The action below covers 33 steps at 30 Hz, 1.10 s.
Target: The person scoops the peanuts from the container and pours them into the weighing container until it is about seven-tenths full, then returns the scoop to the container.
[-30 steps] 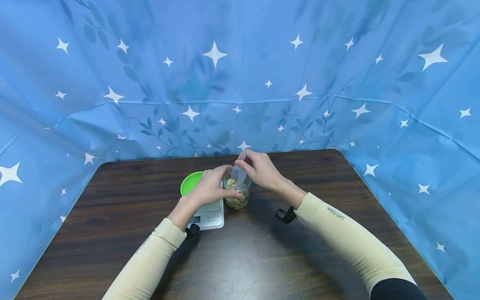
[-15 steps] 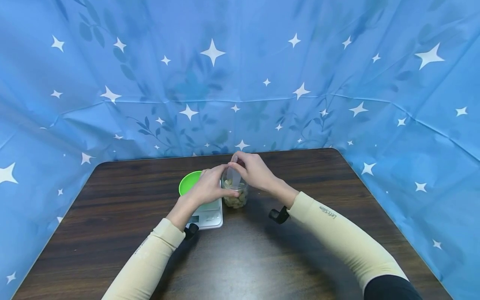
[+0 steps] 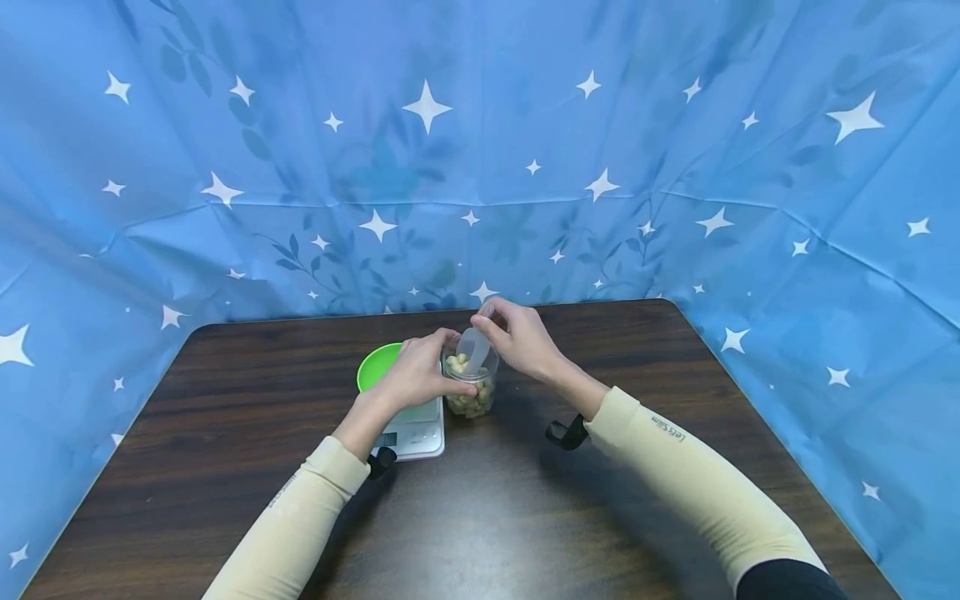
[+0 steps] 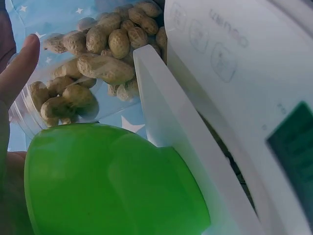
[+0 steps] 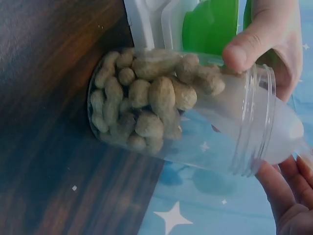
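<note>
While the right hand [image 3: 521,337] pinches the narrow handle of a translucent white plastic scoop [image 3: 472,348], the left hand [image 3: 423,372] grips the clear, round plastic jar [image 5: 208,154] at its threaded neck, thumb on the near side. That jar stands on the dark brown wood-grain table [image 3: 195,450], just beside a flat white plastic kitchen scale [image 3: 423,442], which bears a bright green plastic bowl [image 4: 107,181]; whether jar and scale touch, I cannot tell. The scoop slants down through the jar's mouth towards the tan, ridged unshelled peanuts [image 5: 151,98], heaped unevenly inside.

To work the scoop well, I would brace the jar low against the table, slide the scoop's lip along the wall under the nuts, and turn it level before lifting. The neck leaves little room beside the scoop, so a tilted lift could knock nuts off on the rim; a thin handle may also twist under load.

As for writing, the cream stretch-fabric right sleeve [image 3: 690,454] carries dark lettering that seems to read "Let's Slim"; the matching cream left sleeve [image 3: 288,517] has print too small to read. On the scale, a pale grey brand name resembling "Kenoo" is blurred, and its dark green display [image 4: 296,161] shows no legible figures
</note>
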### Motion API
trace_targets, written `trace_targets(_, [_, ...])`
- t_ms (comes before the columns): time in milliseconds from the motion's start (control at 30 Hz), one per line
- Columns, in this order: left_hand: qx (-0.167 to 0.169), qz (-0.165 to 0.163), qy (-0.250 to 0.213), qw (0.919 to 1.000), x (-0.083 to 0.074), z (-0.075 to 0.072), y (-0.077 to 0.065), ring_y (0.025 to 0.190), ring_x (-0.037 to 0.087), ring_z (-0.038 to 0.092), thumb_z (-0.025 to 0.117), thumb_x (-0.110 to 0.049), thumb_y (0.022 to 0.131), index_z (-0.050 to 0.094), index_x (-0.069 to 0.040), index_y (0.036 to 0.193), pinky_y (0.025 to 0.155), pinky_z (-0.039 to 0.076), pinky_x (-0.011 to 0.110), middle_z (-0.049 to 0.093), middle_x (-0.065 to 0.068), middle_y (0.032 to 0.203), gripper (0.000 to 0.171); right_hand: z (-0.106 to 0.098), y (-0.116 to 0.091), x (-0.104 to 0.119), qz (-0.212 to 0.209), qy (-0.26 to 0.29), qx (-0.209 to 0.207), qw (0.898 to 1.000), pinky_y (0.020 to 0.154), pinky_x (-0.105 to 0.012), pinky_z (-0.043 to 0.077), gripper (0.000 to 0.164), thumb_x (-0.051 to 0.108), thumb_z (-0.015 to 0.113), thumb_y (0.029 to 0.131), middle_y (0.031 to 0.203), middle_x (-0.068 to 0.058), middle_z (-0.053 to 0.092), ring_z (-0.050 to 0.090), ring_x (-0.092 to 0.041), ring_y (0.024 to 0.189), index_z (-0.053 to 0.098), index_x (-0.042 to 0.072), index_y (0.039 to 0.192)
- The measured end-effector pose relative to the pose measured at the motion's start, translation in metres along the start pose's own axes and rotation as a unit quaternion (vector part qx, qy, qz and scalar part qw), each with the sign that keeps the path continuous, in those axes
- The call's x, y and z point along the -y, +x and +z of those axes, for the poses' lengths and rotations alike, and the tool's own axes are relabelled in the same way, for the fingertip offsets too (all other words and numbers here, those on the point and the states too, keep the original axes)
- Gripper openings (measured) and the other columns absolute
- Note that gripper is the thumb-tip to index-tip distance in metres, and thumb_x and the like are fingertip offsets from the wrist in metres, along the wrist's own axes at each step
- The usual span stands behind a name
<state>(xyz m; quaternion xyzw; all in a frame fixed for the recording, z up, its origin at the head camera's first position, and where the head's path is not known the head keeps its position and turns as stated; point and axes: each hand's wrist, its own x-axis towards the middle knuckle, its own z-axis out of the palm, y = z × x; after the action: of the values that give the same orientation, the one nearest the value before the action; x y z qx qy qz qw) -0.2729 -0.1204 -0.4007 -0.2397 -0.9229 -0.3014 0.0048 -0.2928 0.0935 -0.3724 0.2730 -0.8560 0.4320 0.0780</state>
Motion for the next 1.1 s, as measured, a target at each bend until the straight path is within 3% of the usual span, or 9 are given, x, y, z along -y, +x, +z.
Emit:
trace_targets(133, [-0.003,-0.002,-0.001,1.0,0.002,0.001,0.0,0.107,0.024,0.063,0.092,-0.048,0.075,0.054,-0.002,0.14,0.103,0.039,0.053,0.067,0.009,0.124,0.088,0.0,-0.002,-0.001,0.027,0.032,-0.027,0.999,0.067,-0.039,0.059,0.022,0.032,0.059,0.106,0.09,-0.002,0.068,0.07,-0.025,0.072,0.068,0.012,0.103])
trace_targets(300, [-0.001,-0.007,0.002,1.0,0.003,0.001,0.0,0.108,0.025,0.063,0.092,-0.049,0.074,0.054,-0.002,0.14,0.106,0.038,0.053,0.066,0.009,0.128,0.089,0.002,-0.007,-0.004,0.022,0.042,-0.055,0.997,0.066,-0.039,0.059,0.023,0.033,0.06,0.106,0.085,-0.002,0.068,0.069,-0.025,0.07,0.069,0.012,0.104])
trace_targets(400, [-0.001,-0.006,0.004,1.0,0.003,0.001,0.0,0.113,0.027,0.063,0.092,-0.049,0.074,0.055,-0.002,0.14,0.109,0.035,0.054,0.066,0.01,0.128,0.089,0.004,-0.011,-0.007,0.009,0.037,-0.075,0.996,0.061,-0.035,0.055,0.022,0.032,0.059,0.107,0.08,0.0,0.066,0.068,-0.029,0.068,0.069,0.013,0.105])
trace_targets(533, [0.0,-0.005,0.002,1.0,0.003,0.001,0.0,0.115,0.029,0.063,0.092,-0.049,0.075,0.055,-0.002,0.14,0.111,0.034,0.055,0.067,0.01,0.127,0.088,0.01,-0.014,-0.005,-0.034,0.012,-0.093,0.995,0.057,-0.032,0.051,0.015,0.026,0.062,0.105,0.08,0.003,0.067,0.065,-0.02,0.065,0.069,0.014,0.101])
trace_targets(633, [0.001,-0.008,-0.002,1.0,0.004,0.001,-0.001,0.111,0.027,0.063,0.092,-0.048,0.075,0.055,-0.003,0.138,0.11,0.034,0.054,0.067,0.009,0.124,0.087,0.017,-0.013,-0.001,-0.077,-0.018,-0.079,0.994,0.057,-0.031,0.047,0.013,0.023,0.065,0.104,0.087,0.002,0.069,0.058,-0.013,0.064,0.069,0.012,0.097])
trace_targets(733, [0.0,-0.008,-0.002,1.0,0.005,0.001,-0.001,0.106,0.024,0.064,0.092,-0.049,0.074,0.055,-0.003,0.138,0.109,0.035,0.053,0.068,0.007,0.119,0.086,0.023,-0.011,0.003,-0.095,-0.036,-0.058,0.993,0.059,-0.03,0.046,0.015,0.022,0.064,0.105,0.095,0.001,0.069,0.053,-0.012,0.064,0.068,0.011,0.096])
trace_targets(900, [-0.001,-0.007,-0.006,1.0,0.005,0.002,-0.002,0.105,0.025,0.064,0.092,-0.049,0.074,0.055,-0.001,0.138,0.109,0.036,0.054,0.069,0.007,0.116,0.087,0.025,-0.011,0.003,-0.056,-0.036,-0.073,0.995,0.054,-0.031,0.043,0.016,0.024,0.062,0.106,0.09,0.002,0.068,0.048,-0.015,0.056,0.069,0.012,0.098])
trace_targets(1100, [-0.006,-0.006,-0.002,1.0,0.004,0.002,-0.001,0.109,0.026,0.064,0.092,-0.049,0.074,0.055,-0.001,0.138,0.108,0.037,0.054,0.069,0.009,0.12,0.089,0.018,-0.012,-0.002,-0.012,0.011,-0.091,0.996,0.053,-0.033,0.049,0.021,0.029,0.058,0.107,0.078,-0.004,0.065,0.057,-0.015,0.059,0.069,0.011,0.107])
